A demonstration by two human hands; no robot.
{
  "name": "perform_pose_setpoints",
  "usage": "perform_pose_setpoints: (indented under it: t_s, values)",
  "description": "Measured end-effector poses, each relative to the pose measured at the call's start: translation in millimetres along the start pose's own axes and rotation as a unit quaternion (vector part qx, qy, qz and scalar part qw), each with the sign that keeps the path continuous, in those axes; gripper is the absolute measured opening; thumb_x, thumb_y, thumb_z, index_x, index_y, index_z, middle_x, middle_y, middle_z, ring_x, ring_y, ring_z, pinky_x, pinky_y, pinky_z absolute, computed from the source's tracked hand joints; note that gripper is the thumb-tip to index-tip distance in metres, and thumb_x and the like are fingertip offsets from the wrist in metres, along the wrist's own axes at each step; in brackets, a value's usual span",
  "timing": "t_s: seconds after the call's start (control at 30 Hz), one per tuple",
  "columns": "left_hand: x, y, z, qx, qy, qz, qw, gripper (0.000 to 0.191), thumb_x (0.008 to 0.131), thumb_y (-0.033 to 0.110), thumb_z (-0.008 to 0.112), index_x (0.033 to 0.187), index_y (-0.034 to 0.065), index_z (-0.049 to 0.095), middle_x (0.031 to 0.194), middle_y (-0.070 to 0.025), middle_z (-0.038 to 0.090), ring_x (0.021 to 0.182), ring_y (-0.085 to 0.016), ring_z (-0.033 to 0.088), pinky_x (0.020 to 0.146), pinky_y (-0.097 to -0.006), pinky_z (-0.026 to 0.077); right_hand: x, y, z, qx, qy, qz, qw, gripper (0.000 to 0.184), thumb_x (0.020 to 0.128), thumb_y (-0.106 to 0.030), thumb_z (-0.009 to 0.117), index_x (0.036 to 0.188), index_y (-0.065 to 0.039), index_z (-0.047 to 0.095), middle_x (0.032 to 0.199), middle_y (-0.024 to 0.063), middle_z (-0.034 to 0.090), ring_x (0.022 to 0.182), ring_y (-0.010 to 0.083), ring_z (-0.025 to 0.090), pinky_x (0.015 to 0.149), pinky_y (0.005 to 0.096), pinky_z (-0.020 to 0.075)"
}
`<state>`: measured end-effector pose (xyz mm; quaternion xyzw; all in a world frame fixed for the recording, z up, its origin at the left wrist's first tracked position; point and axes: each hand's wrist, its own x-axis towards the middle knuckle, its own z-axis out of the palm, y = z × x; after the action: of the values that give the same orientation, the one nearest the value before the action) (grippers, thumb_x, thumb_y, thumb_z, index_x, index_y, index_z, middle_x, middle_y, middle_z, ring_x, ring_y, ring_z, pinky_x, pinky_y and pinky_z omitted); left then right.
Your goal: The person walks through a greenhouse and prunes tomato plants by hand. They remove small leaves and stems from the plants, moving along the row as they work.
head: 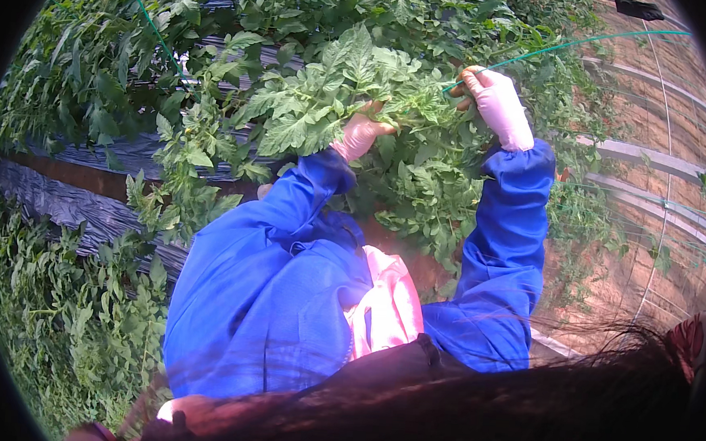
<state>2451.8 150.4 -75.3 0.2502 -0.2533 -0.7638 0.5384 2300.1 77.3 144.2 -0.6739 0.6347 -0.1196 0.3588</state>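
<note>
My right hand (488, 98), in a pale pink covering with stained bare fingertips, pinches a green string (551, 48) that runs up to the upper right. Leafy tomato plants (356, 69) stand before me. Among their top leaves is my left hand (364, 130), also in a pale covering, to the left of the right one. Its thumb points right and its other fingers are partly hidden by leaves, so what it grips cannot be made out. Both arms are in blue sleeves.
A second green string (150, 20) slants down into the plants at the upper left. Dark plastic film (87, 210) covers the ground between plant rows. To the right are pale metal bars (660, 157), a thin white line and a rough brown wall (690, 65). Hair covers the bottom.
</note>
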Motion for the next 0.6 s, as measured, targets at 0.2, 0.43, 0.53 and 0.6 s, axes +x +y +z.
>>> perform_pose_setpoints:
  t_s: [0.2, 0.43, 0.53, 0.6]
  values:
    - [-15, -24, -38, 0.065, -0.049, 0.041, 0.996, 0.055, 0.072, 0.017, 0.071, 0.121, 0.0060, 0.049, 0.115, -0.0072, 0.054, 0.108, -0.019, 0.049, 0.089, -0.0317, 0.043, 2, -6, 10, -0.030, -0.011, -0.007, 0.999, 0.025, 0.091, -0.023, 0.051, 0.101, -0.002, 0.061, 0.076, 0.0088, 0.066, 0.061, 0.0136, 0.062, 0.056, 0.0280, 0.0483]
    - [16, -40, -48, 0.042, 0.017, 0.166, 0.985, 0.040, 0.084, 0.028, 0.059, 0.115, 0.0041, 0.054, 0.117, -0.0116, 0.052, 0.105, -0.024, 0.051, 0.089, -0.0364, 0.043, 11, 8, 18, -0.021, 0.033, -0.087, 0.995, 0.025, 0.089, -0.021, 0.054, 0.100, -0.001, 0.062, 0.076, 0.0111, 0.065, 0.068, 0.0147, 0.063, 0.060, 0.0272, 0.0469]
    - [21, 3, -24, 0.165, 0.127, 0.139, 0.968, 0.028, 0.086, 0.025, 0.058, 0.106, 0.0058, 0.059, 0.099, -0.0047, 0.060, 0.089, -0.016, 0.056, 0.078, -0.0302, 0.044, 5, 12, 34, 0.058, 0.058, -0.114, 0.990, 0.023, 0.090, -0.019, 0.054, 0.101, -0.002, 0.063, 0.077, 0.0050, 0.066, 0.067, 0.0077, 0.057, 0.060, 0.0235, 0.0450]
    - [40, 6, -20, -0.037, 0.149, 0.169, 0.974, 0.032, 0.086, 0.021, 0.059, 0.114, 0.0059, 0.057, 0.103, -0.0039, 0.060, 0.091, -0.013, 0.056, 0.078, -0.0238, 0.043, 1, 3, 48, 0.118, 0.053, -0.122, 0.984, 0.021, 0.091, -0.018, 0.053, 0.100, -0.003, 0.064, 0.082, 0.0012, 0.065, 0.071, 0.0055, 0.055, 0.063, 0.0222, 0.0442]
